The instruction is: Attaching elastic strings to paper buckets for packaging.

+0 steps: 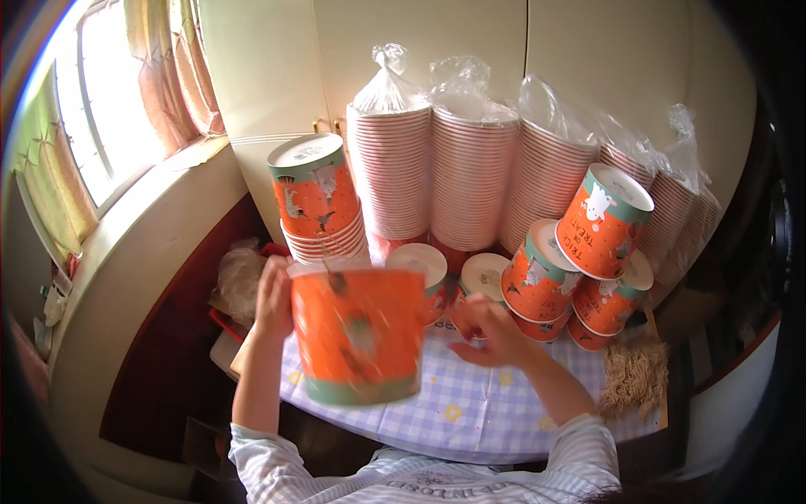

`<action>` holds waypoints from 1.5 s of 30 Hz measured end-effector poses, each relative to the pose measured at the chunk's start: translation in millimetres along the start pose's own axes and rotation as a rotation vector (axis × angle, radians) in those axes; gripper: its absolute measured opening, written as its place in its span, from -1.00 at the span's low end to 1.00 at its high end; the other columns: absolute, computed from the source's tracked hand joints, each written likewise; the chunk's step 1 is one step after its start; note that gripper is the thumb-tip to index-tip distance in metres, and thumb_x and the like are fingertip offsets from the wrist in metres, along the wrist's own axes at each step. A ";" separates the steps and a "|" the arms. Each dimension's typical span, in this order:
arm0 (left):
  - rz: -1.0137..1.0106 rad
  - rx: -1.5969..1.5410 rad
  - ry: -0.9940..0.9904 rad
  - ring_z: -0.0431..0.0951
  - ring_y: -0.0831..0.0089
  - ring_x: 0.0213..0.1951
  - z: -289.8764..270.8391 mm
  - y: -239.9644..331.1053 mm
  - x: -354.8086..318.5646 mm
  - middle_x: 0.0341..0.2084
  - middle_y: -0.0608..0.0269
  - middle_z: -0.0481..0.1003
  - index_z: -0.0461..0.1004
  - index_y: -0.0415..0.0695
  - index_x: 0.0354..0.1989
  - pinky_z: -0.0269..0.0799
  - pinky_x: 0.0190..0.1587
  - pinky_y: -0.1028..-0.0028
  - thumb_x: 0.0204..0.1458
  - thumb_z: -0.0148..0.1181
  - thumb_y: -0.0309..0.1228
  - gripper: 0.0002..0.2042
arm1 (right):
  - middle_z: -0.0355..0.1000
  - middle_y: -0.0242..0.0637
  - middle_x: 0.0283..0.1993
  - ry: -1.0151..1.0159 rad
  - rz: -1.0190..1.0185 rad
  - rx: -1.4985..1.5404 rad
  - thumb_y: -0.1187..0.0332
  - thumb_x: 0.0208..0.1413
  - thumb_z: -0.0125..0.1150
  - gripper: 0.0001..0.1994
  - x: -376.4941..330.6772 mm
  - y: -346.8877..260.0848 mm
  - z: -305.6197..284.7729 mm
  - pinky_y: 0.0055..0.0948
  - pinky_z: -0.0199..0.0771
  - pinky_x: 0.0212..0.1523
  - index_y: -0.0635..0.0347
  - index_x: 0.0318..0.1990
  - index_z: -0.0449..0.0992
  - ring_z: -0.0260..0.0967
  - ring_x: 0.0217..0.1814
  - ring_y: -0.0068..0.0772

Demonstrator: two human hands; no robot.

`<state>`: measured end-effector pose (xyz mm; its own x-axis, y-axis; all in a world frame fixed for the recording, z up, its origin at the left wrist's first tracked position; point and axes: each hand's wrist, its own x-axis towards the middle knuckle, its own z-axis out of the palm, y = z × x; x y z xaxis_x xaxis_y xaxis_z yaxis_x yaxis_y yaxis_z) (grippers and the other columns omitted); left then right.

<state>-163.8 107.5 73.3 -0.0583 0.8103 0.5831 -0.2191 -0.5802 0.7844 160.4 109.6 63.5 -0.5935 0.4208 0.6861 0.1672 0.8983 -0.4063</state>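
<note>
My left hand point(274, 301) is closed on the rim of an orange paper bucket point(359, 336) at its left side. The bucket is blurred, hangs over the table's front part and has its green base band downward. A thin brown strand seems to hang at its rim. To the right of it, clear of the bucket, my right hand point(494, 330) has its fingers bent and apart, with nothing visible in them. Close behind that hand stand upturned orange buckets with white bases, one point(483, 275) partly hidden by it.
Tall bagged stacks of nested buckets point(390, 176) line the back. A shorter orange stack point(315, 197) stands at left, a pile of upturned buckets point(603, 220) at right. A bundle of tan cords point(636, 378) lies on the right of the checked tablecloth point(470, 412). Clear plastic point(239, 277) sits at left.
</note>
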 end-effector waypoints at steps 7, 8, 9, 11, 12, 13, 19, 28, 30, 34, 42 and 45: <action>-0.133 0.097 0.219 0.40 0.63 -0.48 -47.7 26.3 119.5 -0.48 0.35 0.43 0.43 -0.17 -0.27 0.35 -0.46 0.62 0.11 -0.05 -0.29 -0.78 | 0.36 -0.20 -0.43 0.072 0.008 -0.355 0.16 -0.27 0.34 -0.17 138.4 39.9 14.2 -0.25 0.36 -0.35 -0.04 0.22 0.03 0.35 -0.42 -0.20; -0.135 0.098 0.228 0.42 0.59 -0.46 -56.3 27.9 132.1 -0.46 0.31 0.44 0.43 -0.20 -0.23 0.38 -0.45 0.60 0.09 -0.02 -0.32 -0.78 | 0.37 -0.17 -0.47 0.064 0.062 -0.329 0.09 -0.24 0.30 -0.18 154.1 41.6 15.8 -0.22 0.37 -0.39 -0.05 0.22 0.01 0.36 -0.45 -0.16; -0.164 -0.005 0.265 0.42 0.57 -0.47 -81.3 24.2 149.5 -0.46 0.28 0.44 0.42 -0.25 -0.23 0.39 -0.45 0.58 0.07 -0.01 -0.36 -0.79 | 0.38 -0.15 -0.51 0.054 0.110 -0.297 0.03 -0.20 0.26 -0.19 170.7 41.6 19.4 -0.19 0.38 -0.42 -0.07 0.22 -0.01 0.38 -0.48 -0.12; -0.176 -0.228 0.257 0.45 0.50 -0.48 -76.3 30.3 163.5 -0.45 0.20 0.46 0.40 -0.35 -0.27 0.43 -0.45 0.55 0.03 -0.01 -0.45 -0.80 | 0.40 -0.10 -0.58 0.019 0.268 -0.427 -0.12 -0.12 0.11 -0.23 197.0 48.0 23.1 -0.14 0.39 -0.47 -0.11 0.23 -0.05 0.42 -0.48 -0.03; -0.211 -0.250 0.173 0.47 0.46 -0.47 -78.1 26.1 176.2 -0.43 0.18 0.46 0.39 -0.35 -0.27 0.44 -0.43 0.53 0.03 -0.03 -0.47 -0.81 | 0.41 -0.09 -0.59 0.039 0.311 -0.464 -0.11 -0.10 0.11 -0.25 205.1 52.2 19.6 -0.14 0.39 -0.47 -0.15 0.23 -0.04 0.42 -0.48 -0.02; -0.240 -0.260 0.104 0.48 0.43 -0.45 -86.1 31.7 183.1 -0.42 0.15 0.46 0.39 -0.35 -0.27 0.46 -0.41 0.50 0.03 -0.04 -0.48 -0.82 | 0.43 -0.06 -0.51 0.023 0.305 -0.438 -0.14 -0.08 0.06 -0.28 215.1 53.4 20.0 -0.11 0.39 -0.42 -0.13 0.22 -0.01 0.42 -0.41 0.02; -0.170 -0.287 0.202 0.47 0.42 -0.24 -73.3 9.9 190.5 -0.30 0.18 0.48 0.38 -0.19 -0.17 0.39 -0.19 0.50 0.13 -0.15 -0.27 -0.72 | 0.44 -0.09 -0.47 0.061 0.314 -0.454 -0.14 -0.08 0.04 -0.32 229.9 76.9 39.7 -0.11 0.37 -0.40 0.03 0.14 0.12 0.43 -0.40 -0.03; -0.239 -0.008 0.232 0.17 0.31 0.15 -75.0 -50.6 166.7 0.12 0.14 0.19 0.10 -0.12 0.16 0.03 0.19 0.31 0.10 -0.29 0.09 -0.40 | 0.45 -0.16 -0.21 -0.113 0.562 -0.414 -0.24 -0.09 -0.05 -0.37 236.5 91.9 55.7 -0.24 0.37 -0.16 0.11 -0.06 0.40 0.40 -0.14 -0.18; -0.248 -0.013 0.213 0.15 0.33 0.13 -63.2 -56.9 161.0 0.08 0.12 0.19 0.05 -0.12 0.15 0.06 0.16 0.31 0.09 -0.32 0.12 -0.39 | 0.42 -0.13 -0.12 -0.153 0.553 -0.360 -0.21 -0.09 -0.02 -0.35 229.4 107.2 51.3 -0.27 0.33 -0.09 0.13 0.01 0.36 0.36 -0.07 -0.17; -0.214 0.081 0.229 0.20 0.32 0.13 -90.0 -74.5 152.0 0.11 0.13 0.19 0.06 -0.16 0.17 0.06 0.18 0.32 0.07 -0.36 0.15 -0.33 | 0.43 -0.11 -0.18 -0.183 0.569 -0.347 -0.18 -0.09 -0.01 -0.39 216.8 89.7 68.1 -0.24 0.33 -0.13 0.12 -0.03 0.38 0.37 -0.12 -0.13; -0.158 0.206 0.221 0.21 0.35 0.10 -101.1 -93.7 145.7 0.08 0.13 0.21 0.08 -0.13 0.16 0.09 0.15 0.35 0.09 -0.36 0.13 -0.37 | 0.44 -0.17 -0.20 -0.161 0.572 -0.278 -0.17 -0.10 0.00 -0.44 209.0 89.9 79.2 -0.26 0.35 -0.16 0.06 -0.07 0.41 0.38 -0.15 -0.16; -0.167 0.143 0.192 0.13 0.32 0.11 -93.0 -91.7 142.9 0.09 0.13 0.13 0.03 -0.12 0.15 0.00 0.16 0.33 0.08 -0.27 0.13 -0.37 | 0.44 -0.16 -0.20 -0.152 0.584 -0.305 -0.18 -0.10 0.00 -0.43 206.7 90.6 77.2 -0.27 0.35 -0.16 0.06 -0.06 0.40 0.38 -0.14 -0.16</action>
<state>-242.6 284.1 65.0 -0.2192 0.8884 0.4035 -0.1024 -0.4322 0.8960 -7.9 268.2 121.9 -0.4392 0.8455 0.3038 0.6954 0.5340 -0.4808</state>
